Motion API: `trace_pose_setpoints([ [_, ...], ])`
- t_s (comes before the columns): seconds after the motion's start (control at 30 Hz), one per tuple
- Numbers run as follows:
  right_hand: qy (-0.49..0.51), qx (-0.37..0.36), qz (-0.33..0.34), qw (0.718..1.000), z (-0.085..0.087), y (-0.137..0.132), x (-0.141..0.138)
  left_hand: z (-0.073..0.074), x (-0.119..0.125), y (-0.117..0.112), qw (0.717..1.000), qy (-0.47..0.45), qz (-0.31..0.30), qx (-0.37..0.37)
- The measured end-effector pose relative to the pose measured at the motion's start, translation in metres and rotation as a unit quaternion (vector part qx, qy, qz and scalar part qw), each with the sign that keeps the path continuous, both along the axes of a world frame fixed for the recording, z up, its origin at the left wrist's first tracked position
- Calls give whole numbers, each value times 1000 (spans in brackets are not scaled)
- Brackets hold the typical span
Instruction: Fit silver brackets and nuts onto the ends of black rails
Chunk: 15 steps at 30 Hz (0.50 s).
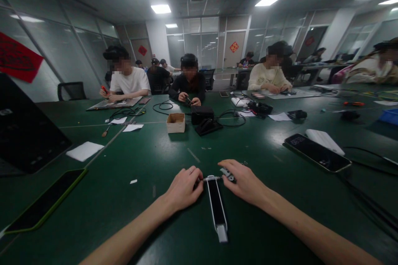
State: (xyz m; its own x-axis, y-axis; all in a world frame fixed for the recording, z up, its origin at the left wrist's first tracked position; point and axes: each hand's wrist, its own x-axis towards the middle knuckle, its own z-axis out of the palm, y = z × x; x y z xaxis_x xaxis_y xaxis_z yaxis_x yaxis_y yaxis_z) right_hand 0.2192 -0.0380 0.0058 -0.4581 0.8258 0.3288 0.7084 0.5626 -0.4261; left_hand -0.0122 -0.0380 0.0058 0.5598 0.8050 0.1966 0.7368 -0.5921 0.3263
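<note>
A long narrow device (217, 205) with a black face and white frame lies on the green table (161, 153), pointing toward me. My left hand (184, 188) is closed at its far left corner, fingers pinched against the top edge. My right hand (244, 181) is curled at the far right corner and holds a small grey part (228, 174) between its fingers. Both forearms reach in from the bottom edge.
A black phone (317, 152) with a white object behind it lies at the right, a green-cased phone (46, 201) at the left, and a black laptop (25, 128) farther left. A small cardboard box (175, 123), black gear and cables sit mid-table. Several people work at the far side.
</note>
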Motion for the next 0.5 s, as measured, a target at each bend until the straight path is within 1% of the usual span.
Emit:
trace_pose_setpoints([
  [0.17, -12, -48, 50, 998, 0, 4, 7, 2, 0, 0, 1000, 6, -4, -1],
  [0.33, -14, -63, 62, 996, 2, 4, 9, 3, 1, 0, 1000, 7, -2, -3],
  [0.5, 0, -63, 61, 996, 1, 5, 8, 0, 1, 1, 1000, 1, -8, 7],
])
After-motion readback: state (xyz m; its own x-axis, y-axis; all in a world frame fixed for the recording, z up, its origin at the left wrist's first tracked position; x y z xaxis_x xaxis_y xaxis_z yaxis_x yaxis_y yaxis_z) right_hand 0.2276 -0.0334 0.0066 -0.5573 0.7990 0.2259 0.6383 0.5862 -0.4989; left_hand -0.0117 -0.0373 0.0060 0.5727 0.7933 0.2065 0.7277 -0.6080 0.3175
